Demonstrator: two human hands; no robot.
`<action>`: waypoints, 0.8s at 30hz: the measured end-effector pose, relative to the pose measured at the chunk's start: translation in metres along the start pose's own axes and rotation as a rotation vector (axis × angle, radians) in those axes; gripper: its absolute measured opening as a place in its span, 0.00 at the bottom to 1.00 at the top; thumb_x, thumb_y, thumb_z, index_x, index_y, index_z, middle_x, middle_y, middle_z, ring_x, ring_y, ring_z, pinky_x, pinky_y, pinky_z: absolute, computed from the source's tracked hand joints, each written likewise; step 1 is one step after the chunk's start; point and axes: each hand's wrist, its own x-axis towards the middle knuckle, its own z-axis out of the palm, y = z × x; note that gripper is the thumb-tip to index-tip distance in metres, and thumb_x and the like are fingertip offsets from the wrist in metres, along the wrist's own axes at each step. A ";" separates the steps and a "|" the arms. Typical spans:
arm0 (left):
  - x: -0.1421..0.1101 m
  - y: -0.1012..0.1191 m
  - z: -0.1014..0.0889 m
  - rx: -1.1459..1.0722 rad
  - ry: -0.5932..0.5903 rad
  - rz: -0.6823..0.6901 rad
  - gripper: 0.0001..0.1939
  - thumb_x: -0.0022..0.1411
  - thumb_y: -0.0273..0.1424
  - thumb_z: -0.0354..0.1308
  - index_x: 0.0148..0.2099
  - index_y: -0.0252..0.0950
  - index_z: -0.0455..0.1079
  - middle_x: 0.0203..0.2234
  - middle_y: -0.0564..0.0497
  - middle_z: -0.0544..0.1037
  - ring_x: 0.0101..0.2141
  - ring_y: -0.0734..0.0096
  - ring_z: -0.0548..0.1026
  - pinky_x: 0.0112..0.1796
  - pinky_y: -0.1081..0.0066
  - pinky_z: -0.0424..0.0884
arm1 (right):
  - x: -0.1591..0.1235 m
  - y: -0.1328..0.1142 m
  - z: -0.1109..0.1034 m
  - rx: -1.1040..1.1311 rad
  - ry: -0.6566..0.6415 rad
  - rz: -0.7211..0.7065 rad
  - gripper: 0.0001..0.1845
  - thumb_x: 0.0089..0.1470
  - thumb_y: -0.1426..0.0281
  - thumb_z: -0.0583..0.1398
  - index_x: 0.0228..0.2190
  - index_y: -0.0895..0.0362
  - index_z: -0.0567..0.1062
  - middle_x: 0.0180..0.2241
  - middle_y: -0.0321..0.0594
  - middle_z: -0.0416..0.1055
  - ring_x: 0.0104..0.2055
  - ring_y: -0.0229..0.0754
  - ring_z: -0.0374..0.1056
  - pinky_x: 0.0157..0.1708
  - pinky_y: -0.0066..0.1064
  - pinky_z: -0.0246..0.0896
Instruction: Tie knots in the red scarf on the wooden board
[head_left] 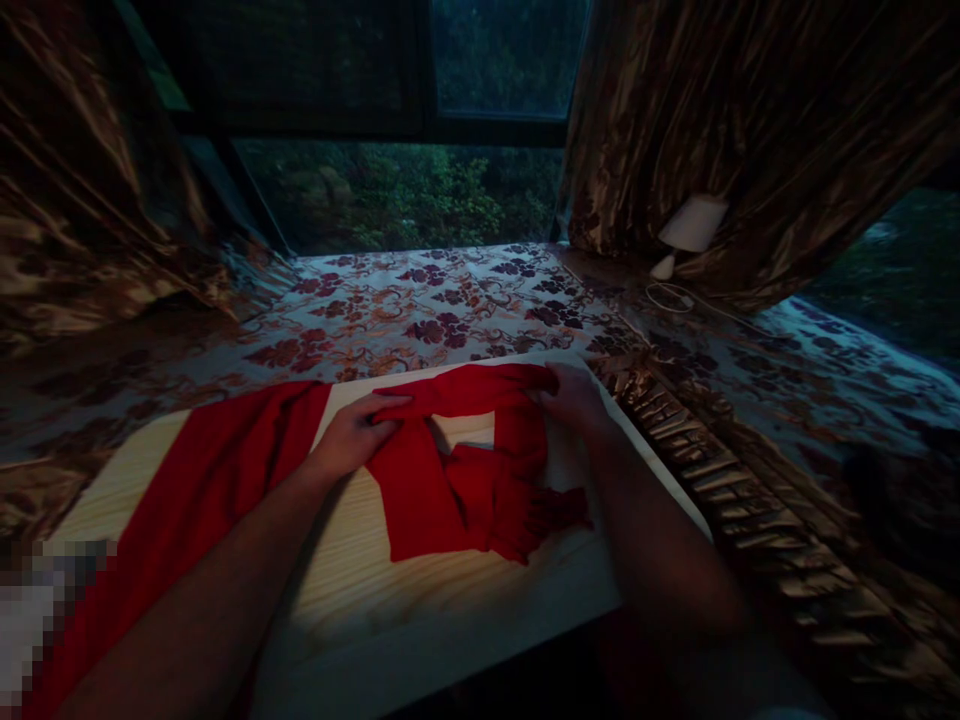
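A red scarf [420,500] with a fringed end lies bunched in a loop on a pale wooden table [352,590]. Bare wood shows through the gap in its middle. My left hand [352,437] is closed on the upper left part of the scarf, with thumb and fingers around its edge. At the upper right corner, my right hand [576,397] grips the same raised strip. A wide band of red fabric [217,470] crosses the table to the left; whether it joins the scarf is hidden behind my left arm.
Beyond the table is a ledge [450,300] covered in flowered cloth, below a dark window [495,60]. A small white lamp [694,222] with a cord stands at the back right. Brown curtains [660,100] hang on both sides. Ruffled trim [720,480] runs along the right.
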 end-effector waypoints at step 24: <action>0.002 -0.019 -0.022 0.231 0.338 -0.183 0.21 0.52 0.32 0.55 0.47 0.35 0.79 0.41 0.46 0.82 0.41 0.59 0.78 0.50 0.63 0.72 | 0.002 -0.044 0.005 0.299 0.243 -0.110 0.14 0.59 0.69 0.56 0.43 0.57 0.79 0.42 0.48 0.77 0.46 0.49 0.70 0.50 0.38 0.63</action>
